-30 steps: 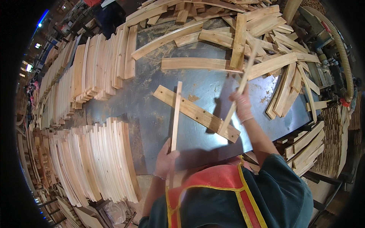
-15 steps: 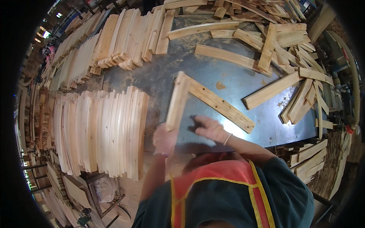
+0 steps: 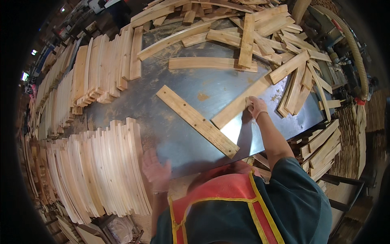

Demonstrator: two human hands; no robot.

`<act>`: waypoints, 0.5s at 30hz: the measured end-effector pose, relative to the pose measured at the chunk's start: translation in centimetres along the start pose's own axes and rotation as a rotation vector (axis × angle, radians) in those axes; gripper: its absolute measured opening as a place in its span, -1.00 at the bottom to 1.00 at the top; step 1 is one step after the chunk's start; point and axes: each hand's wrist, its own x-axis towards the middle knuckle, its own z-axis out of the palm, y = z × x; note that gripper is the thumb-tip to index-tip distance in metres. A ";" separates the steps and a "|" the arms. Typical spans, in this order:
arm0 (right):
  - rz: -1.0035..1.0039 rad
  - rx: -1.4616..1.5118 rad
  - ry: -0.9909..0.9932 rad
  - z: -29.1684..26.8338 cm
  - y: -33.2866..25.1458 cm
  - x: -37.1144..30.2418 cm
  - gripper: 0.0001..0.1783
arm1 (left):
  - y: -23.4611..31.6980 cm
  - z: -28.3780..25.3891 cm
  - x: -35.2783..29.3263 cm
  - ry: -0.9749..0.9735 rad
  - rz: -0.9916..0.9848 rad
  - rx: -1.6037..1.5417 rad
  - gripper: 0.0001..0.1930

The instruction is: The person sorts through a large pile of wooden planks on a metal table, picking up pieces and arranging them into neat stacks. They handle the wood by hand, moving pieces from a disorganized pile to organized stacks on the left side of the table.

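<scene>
Head cam: a worker's R hand (image 3: 256,107), thumb & fingers closed on the edge of a long, flat, pale-tan wooden board (image 3: 239,102), at a dark-grey sheet-metal tabletop (image 3: 174,148). Board lies at a diag. on the metal, approx. center-right, far end at a loose, jumbled pile of tan wooden boards (image 3: 280,34); near end just beside a straight, tan wooden plank w/ dark round spots (image 3: 198,121), contact hard to tell. L hand (image 3: 156,170), blurred, is open w/ fingers spread, nothing visible in it, next to the R end of a tight row of pale, slightly curved wooden slats (image 3: 101,171) stood on edge. Add'l row of upright, pale wooden slats (image 3: 107,67) at upper L. Worker wears a red apron w/ yellow trim (image 3: 225,187) & dark-green sleeves (image 3: 300,191); a ribbed, beige hose (image 3: 357,53) hangs upper R.
</scene>
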 end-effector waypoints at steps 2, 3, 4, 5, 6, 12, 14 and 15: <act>0.054 -0.075 -0.278 1.3 0.6 1.3 -0.77 | 3.5 -0.7 0.8 0.006 0.091 -0.185 -0.12; 0.075 -0.110 -0.421 2.1 0.7 1.8 -0.78 | 5.2 -1.5 1.5 0.004 0.152 -0.222 -0.13; 0.040 -0.254 -0.512 3.1 0.8 1.0 -0.78 | 6.8 -2.5 1.9 0.001 0.200 -0.258 -0.13; -0.109 -0.455 -0.516 5.2 1.0 -2.2 -0.72 | 7.9 -3.0 2.2 -0.004 0.235 -0.287 -0.14; -0.266 -0.654 -0.517 6.8 1.1 -5.4 -0.64 | 8.8 -2.7 2.5 -0.006 0.258 -0.234 -0.15; -1.531 -1.792 -0.697 11.6 -1.2 -9.2 -0.28 | 15.2 0.0 4.3 -0.015 0.586 -0.102 -0.28; -1.401 -1.939 -0.544 12.8 -1.9 -5.0 -0.25 | 18.3 -0.9 4.5 -0.163 0.768 -0.147 -0.34; -1.309 -1.928 -0.508 13.4 -2.8 -3.0 -0.17 | 19.2 -0.3 4.0 -0.172 0.813 -0.116 -0.36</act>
